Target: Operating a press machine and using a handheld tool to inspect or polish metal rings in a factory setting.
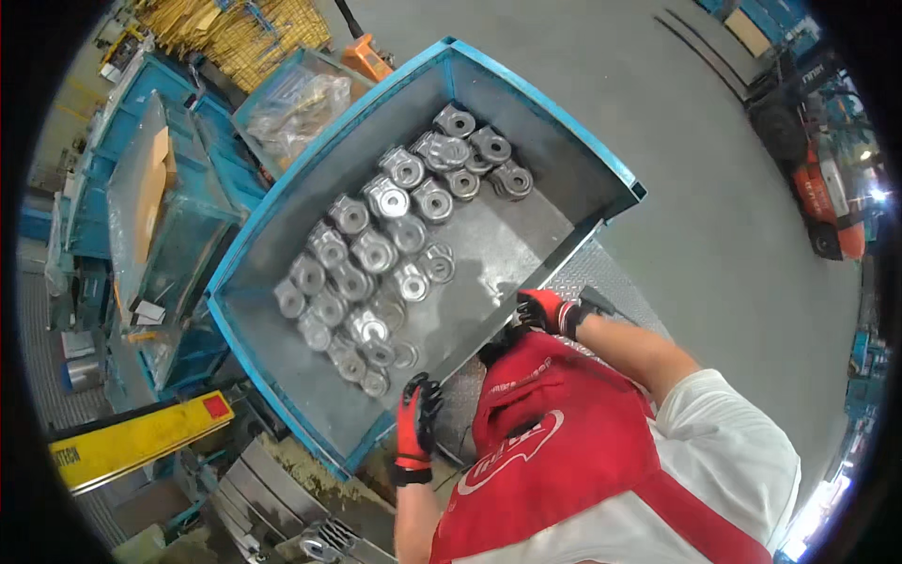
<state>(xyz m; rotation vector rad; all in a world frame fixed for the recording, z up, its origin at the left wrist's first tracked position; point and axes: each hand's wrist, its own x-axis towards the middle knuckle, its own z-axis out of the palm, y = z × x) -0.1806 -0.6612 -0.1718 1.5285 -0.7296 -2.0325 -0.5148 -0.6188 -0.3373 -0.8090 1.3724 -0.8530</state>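
Firstly, we list metal parts in a blue bin.
Left hand, right hand, both red-and-black gloved, near its front edge; we cannot tell either grip.

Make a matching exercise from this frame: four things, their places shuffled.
1. Yellow rectangular beam
2. Red-and-black gloved left hand
3. Grey metal ring-ended parts
4. Orange-red forklift

A. Inside the large blue-rimmed grey metal bin
B. Picture's far right
C. Picture's lower left, outside the bin
D. By the bin's near edge

Pairs: 1-C, 2-D, 3-A, 4-B
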